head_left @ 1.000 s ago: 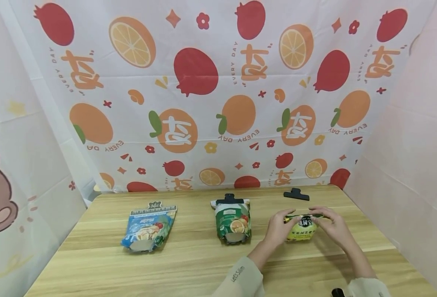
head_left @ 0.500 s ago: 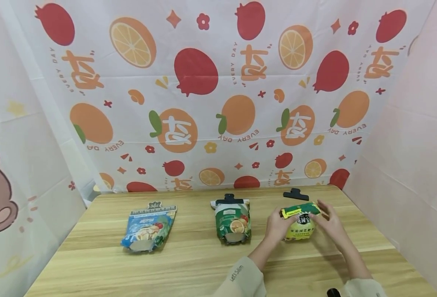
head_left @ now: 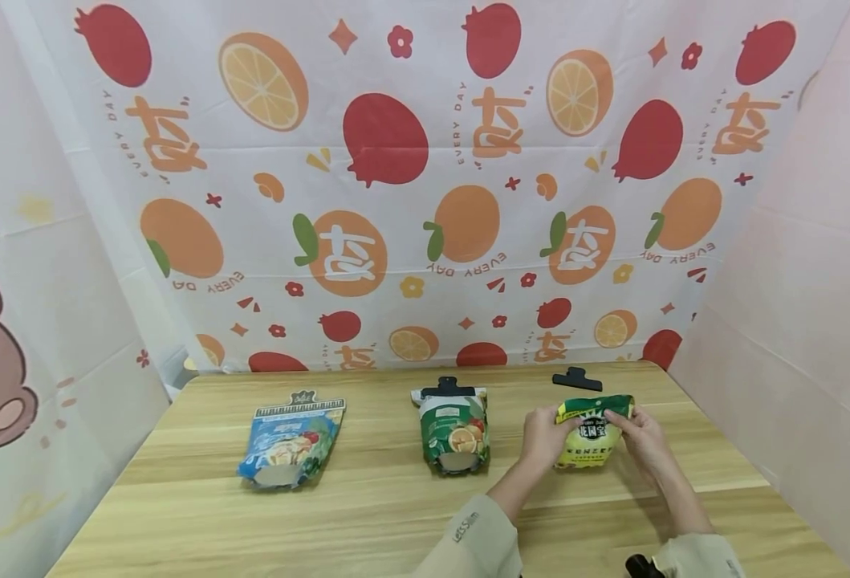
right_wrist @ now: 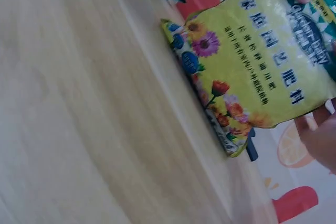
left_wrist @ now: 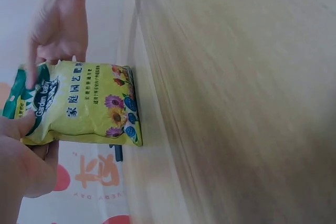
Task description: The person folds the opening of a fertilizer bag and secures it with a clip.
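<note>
A yellow fertilizer bag (head_left: pixel 587 440) with a green top strip and printed flowers stands on the right of the table, its bottom on the wood. My left hand (head_left: pixel 542 436) grips its upper left side, thumb on the front, as the left wrist view shows too. On the opposite upper side my right hand (head_left: pixel 647 443) pinches the bag, thumb on the front face. In the right wrist view the bag's front (right_wrist: pixel 252 61) shows flowers along the lower edge. Behind the bag a black clip (head_left: pixel 577 379) lies loose on the table.
A green bag (head_left: pixel 453 433) with a black clip (head_left: pixel 448 388) on its top stands mid-table. Further left is a blue bag (head_left: pixel 290 449) under a decorated clip (head_left: pixel 300 405). A printed curtain (head_left: pixel 410 209) hangs behind the wooden table (head_left: pixel 352 530).
The bag's green top, earlier folded out of sight, has come up and now stands raised between both hands. The right hand's fingers have moved from beside the top onto it.
</note>
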Tool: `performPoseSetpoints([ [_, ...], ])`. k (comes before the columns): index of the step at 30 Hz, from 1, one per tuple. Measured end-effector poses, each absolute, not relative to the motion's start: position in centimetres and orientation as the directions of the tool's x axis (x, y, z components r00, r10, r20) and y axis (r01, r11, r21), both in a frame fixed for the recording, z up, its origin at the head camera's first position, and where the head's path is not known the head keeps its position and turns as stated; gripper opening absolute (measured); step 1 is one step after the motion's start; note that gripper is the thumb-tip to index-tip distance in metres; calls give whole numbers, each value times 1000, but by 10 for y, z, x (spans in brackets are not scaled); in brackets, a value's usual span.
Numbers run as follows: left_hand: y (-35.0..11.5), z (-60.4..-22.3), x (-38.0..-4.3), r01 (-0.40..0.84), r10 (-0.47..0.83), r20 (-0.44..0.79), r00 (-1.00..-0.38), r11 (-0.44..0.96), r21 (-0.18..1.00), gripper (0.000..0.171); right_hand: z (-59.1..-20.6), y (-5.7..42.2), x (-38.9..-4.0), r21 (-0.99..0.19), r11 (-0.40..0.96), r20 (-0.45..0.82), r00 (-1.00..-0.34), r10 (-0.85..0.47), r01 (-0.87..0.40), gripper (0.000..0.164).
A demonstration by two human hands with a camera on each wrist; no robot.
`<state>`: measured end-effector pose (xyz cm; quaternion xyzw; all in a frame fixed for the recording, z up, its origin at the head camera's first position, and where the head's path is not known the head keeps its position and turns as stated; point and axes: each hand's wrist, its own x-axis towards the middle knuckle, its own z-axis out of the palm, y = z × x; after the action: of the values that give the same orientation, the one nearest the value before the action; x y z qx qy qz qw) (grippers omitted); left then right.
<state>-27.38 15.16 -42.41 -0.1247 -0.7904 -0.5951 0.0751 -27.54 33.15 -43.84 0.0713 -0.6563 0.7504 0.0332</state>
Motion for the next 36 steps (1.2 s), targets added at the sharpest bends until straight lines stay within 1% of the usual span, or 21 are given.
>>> performPoseSetpoints([
  [4, 154, -426, -273, 285, 73, 276, -958, 266, 921, 12, -441, 334, -276, -965, -218, 170, -982, -86, -148, 30],
  [10, 155, -425, -272, 279, 63, 272, -960, 253, 926, 11, -437, 333, -273, -975, -183, 140, -989, -56, -128, 27],
  [14, 155, -425, -272, 273, 51, 269, -962, 252, 928, 10, -431, 327, -273, -964, -241, 122, -992, -33, -110, 29],
  [18, 157, -425, -271, 282, 28, 284, -958, 252, 926, 8, -426, 319, -273, -936, -329, 120, -992, 28, -123, 32],
  [22, 156, -426, -271, 265, 20, 269, -963, 241, 933, 6, -424, 312, -273, -936, -322, 113, -987, 115, -145, 28],
  [25, 154, -425, -272, 264, 35, 264, -964, 248, 932, 7, -425, 311, -272, -945, -295, 115, -987, 111, -143, 25],
  [27, 153, -425, -272, 260, 40, 258, -965, 252, 932, 7, -428, 311, -271, -946, -290, 123, -989, 81, -142, 23],
  [31, 154, -426, -272, 254, 33, 254, -967, 255, 933, 7, -433, 314, -269, -947, -282, 142, -988, 54, -152, 22],
  [36, 155, -427, -272, 283, 21, 287, -958, 252, 925, 6, -436, 314, -269, -926, -325, 182, -982, 56, -190, 26],
])
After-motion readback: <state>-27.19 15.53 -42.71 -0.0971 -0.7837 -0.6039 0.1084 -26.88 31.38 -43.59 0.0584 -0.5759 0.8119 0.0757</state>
